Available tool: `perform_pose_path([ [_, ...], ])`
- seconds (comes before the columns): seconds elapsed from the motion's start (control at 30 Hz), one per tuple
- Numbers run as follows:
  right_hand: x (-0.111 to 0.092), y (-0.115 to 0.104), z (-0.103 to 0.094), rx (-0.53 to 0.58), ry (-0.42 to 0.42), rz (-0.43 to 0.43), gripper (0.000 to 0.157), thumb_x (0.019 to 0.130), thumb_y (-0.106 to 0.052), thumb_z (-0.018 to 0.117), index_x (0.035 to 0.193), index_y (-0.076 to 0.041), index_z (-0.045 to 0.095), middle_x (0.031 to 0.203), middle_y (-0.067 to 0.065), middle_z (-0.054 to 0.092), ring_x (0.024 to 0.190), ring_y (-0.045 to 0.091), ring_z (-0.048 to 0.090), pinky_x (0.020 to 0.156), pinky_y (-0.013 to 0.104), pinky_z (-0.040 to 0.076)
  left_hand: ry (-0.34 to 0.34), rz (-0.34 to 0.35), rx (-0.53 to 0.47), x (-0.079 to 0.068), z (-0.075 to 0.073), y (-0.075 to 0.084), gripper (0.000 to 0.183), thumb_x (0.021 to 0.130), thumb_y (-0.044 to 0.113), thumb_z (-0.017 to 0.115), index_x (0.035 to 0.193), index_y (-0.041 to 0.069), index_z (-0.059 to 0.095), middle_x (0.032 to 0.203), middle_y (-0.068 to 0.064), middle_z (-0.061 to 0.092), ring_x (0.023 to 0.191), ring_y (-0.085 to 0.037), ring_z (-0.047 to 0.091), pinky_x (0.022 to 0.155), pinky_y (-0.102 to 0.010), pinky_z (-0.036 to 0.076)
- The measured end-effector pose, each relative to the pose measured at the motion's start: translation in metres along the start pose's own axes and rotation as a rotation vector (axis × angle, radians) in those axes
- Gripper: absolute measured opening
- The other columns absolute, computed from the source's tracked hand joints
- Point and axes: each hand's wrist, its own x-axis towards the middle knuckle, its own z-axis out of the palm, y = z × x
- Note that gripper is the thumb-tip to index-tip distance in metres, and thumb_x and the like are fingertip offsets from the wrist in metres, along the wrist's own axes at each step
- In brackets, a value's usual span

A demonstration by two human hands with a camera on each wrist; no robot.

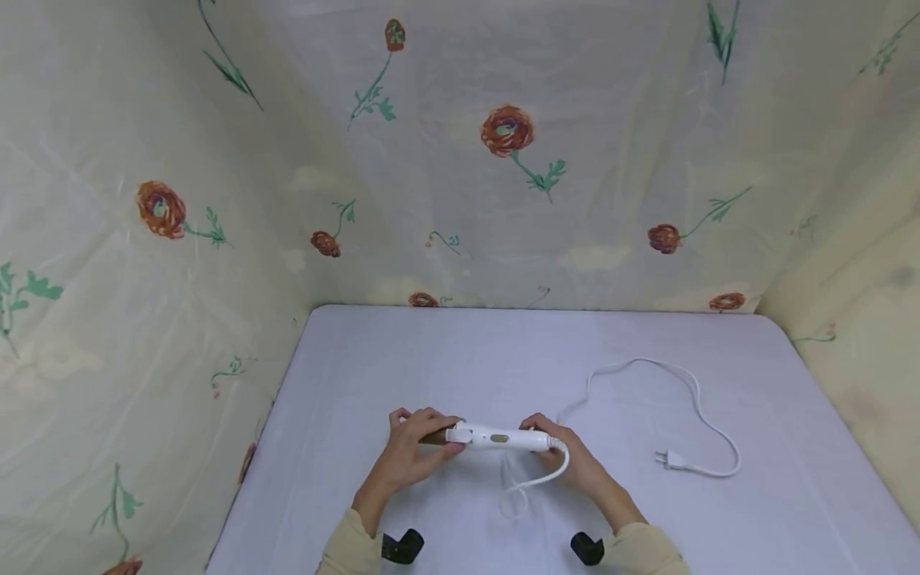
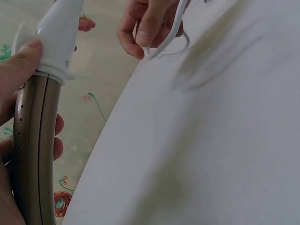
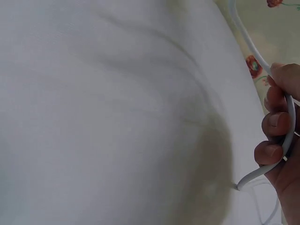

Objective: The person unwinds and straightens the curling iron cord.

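Note:
A curling iron [image 1: 509, 439] with a white handle and brown barrel [image 2: 40, 150] lies crosswise in the head view, lifted over the table. My left hand [image 1: 417, 447] grips it round the barrel, its thumb at the white lever beside the handle. Behind the handle's cord end is my right hand [image 1: 571, 459], its fingers curled. The white cord [image 3: 251, 42] runs under the right thumb and across those fingers, held there. From the handle the cord loops down in front of that hand. Its far end, with a two-pin plug [image 1: 674, 459], lies on the table to the right.
A white-covered table [image 1: 374, 359] spreads under both hands, with rounded far corners. Flower-printed curtains [image 1: 589, 144] stand behind it and at both sides. Dark wrist mounts [image 1: 404, 547] show near the sleeves. The cord curves widely over the table's right half.

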Motion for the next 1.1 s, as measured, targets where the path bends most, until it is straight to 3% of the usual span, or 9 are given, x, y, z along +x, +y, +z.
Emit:
perform_pose_path([
  [0.2,-0.009,0.010,0.017,-0.044,0.032,0.115,0.011,0.092,-0.024,0.060,0.094,-0.014,0.065,0.079,-0.007,0.061,0.069,-0.001,0.049,0.063,0.020,0.044,0.057,-0.026,0.003,0.003,0.002,0.002,0.038,0.080,0.044,0.071,0.115,0.028,0.067,0.097,0.010,0.065,0.092,-0.008,0.059,0.090,-0.044,0.019],
  [0.3,-0.014,0.010,0.020,-0.087,0.046,0.091,0.004,0.091,-0.017,0.063,0.093,-0.016,0.065,0.081,-0.009,0.062,0.072,-0.001,0.050,0.066,0.021,0.045,0.095,-0.035,0.012,0.006,0.004,0.001,0.038,0.080,0.043,0.072,0.114,0.027,0.068,0.097,0.009,0.065,0.090,-0.010,0.060,0.089,-0.046,0.020],
  [0.47,-0.028,0.011,0.027,-0.130,0.040,0.065,0.003,0.092,-0.020,0.061,0.093,-0.018,0.063,0.080,-0.014,0.056,0.070,-0.003,0.047,0.065,0.020,0.044,0.147,-0.067,0.049,0.014,0.007,-0.001,0.039,0.079,0.043,0.073,0.113,0.025,0.068,0.096,0.009,0.065,0.090,-0.010,0.059,0.089,-0.047,0.021],
  [0.67,-0.050,0.008,0.040,-0.108,0.065,0.019,0.005,0.091,-0.017,0.062,0.088,-0.021,0.061,0.081,-0.017,0.053,0.073,-0.006,0.049,0.068,0.019,0.047,0.173,-0.080,0.131,0.026,0.014,-0.010,0.041,0.076,0.042,0.076,0.111,0.023,0.069,0.094,0.007,0.065,0.089,-0.011,0.059,0.090,-0.050,0.020],
  [0.93,-0.077,0.000,0.054,-0.119,0.160,0.047,0.015,0.088,-0.010,0.066,0.086,-0.025,0.060,0.081,-0.019,0.049,0.072,-0.008,0.046,0.066,0.018,0.047,0.158,-0.105,0.261,0.033,0.037,-0.023,0.039,0.074,0.044,0.077,0.107,0.025,0.070,0.092,0.006,0.065,0.087,-0.014,0.058,0.091,-0.051,0.021],
  [1.1,-0.088,-0.001,0.060,-0.129,0.239,0.036,0.021,0.081,-0.004,0.070,0.095,-0.015,0.059,0.075,-0.020,0.044,0.067,-0.009,0.041,0.058,0.017,0.042,0.180,-0.091,0.322,0.030,0.047,-0.028,0.038,0.072,0.042,0.079,0.105,0.024,0.070,0.089,0.007,0.065,0.083,-0.014,0.058,0.091,-0.052,0.023],
])
